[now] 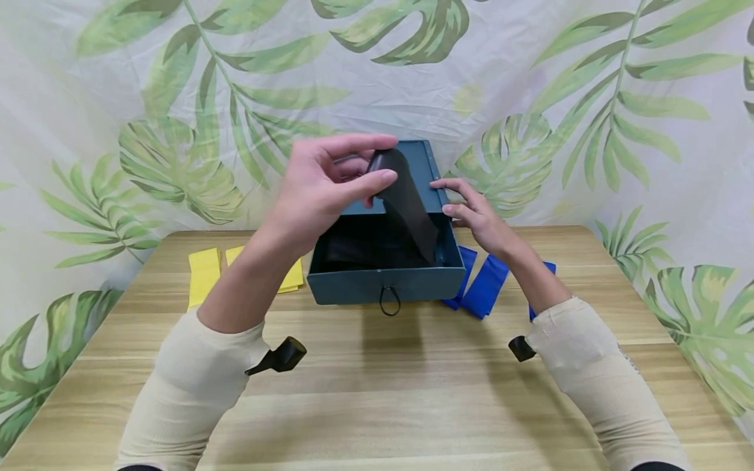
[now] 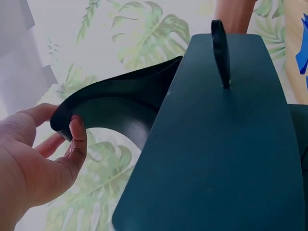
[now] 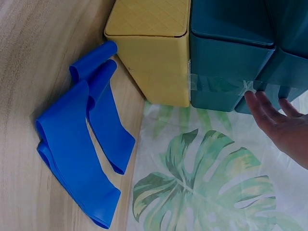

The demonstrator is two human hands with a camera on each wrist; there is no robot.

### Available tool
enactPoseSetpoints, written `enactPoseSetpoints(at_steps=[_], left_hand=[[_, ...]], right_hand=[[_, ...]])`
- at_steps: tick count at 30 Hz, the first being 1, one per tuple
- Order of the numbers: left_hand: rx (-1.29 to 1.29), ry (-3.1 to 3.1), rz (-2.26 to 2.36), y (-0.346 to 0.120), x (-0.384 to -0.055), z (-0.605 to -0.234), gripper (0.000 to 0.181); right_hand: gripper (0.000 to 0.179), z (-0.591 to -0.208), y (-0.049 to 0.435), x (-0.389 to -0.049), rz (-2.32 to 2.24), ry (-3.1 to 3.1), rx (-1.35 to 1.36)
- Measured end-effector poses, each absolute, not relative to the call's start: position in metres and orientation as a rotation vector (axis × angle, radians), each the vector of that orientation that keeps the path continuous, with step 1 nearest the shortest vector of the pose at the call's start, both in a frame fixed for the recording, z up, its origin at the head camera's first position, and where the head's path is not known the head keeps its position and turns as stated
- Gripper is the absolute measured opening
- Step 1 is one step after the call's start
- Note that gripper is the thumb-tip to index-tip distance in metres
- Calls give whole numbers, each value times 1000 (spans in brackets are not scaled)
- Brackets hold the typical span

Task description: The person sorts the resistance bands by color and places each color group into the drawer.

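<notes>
My left hand (image 1: 315,186) pinches one end of a black elastic band (image 1: 412,209) between thumb and fingers. From there the band slants down into the pulled-out drawer (image 1: 347,288) of a dark teal box (image 1: 418,167). More black material lies inside the drawer, mostly in shadow. In the left wrist view, the band (image 2: 110,103) arches from the fingertips to behind the drawer front (image 2: 216,149), which carries a black loop pull (image 2: 220,53). My right hand (image 1: 485,222) rests its extended fingertips against the box's right side, near its clear tape in the right wrist view.
Yellow bands (image 1: 204,271) lie on the wooden table (image 1: 471,405) at left. Folded blue bands (image 1: 485,288) lie right of the box. A yellow drawer unit (image 3: 154,62) sits beneath the teal ones. A leaf-patterned cloth (image 1: 530,78) hangs close behind.
</notes>
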State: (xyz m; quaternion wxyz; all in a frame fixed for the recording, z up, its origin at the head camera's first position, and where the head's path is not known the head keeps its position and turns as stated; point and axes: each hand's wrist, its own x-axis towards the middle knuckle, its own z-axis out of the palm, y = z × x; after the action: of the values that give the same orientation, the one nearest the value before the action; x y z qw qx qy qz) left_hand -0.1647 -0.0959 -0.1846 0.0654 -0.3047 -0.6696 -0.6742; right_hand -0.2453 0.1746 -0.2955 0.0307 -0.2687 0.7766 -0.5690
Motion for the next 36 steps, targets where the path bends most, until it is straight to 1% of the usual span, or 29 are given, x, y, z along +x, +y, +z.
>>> enactPoseSetpoints(at_steps=[8,16,20,28,36], left_hand=[[-908,-2085,-1960,-84,-163,-182,35],[-906,-2127,-1914,-81,-157,-180,30],[-914,-2138,-1892,-79,-155,-180,31],[-902,-2223,-1874,-66,-162,-187,30],[-984,-2271,-1817,-49,-167,-197,27]], right_hand=[[50,-295,174,-246,-1767,2383,-833],[51,-296,174,-246,-1753,2381,-856],[51,-296,174,-246,-1752,2390,-847],[52,-297,175,-246,-1713,2417,-850],[52,-296,176,-246,-1750,2377,-860]])
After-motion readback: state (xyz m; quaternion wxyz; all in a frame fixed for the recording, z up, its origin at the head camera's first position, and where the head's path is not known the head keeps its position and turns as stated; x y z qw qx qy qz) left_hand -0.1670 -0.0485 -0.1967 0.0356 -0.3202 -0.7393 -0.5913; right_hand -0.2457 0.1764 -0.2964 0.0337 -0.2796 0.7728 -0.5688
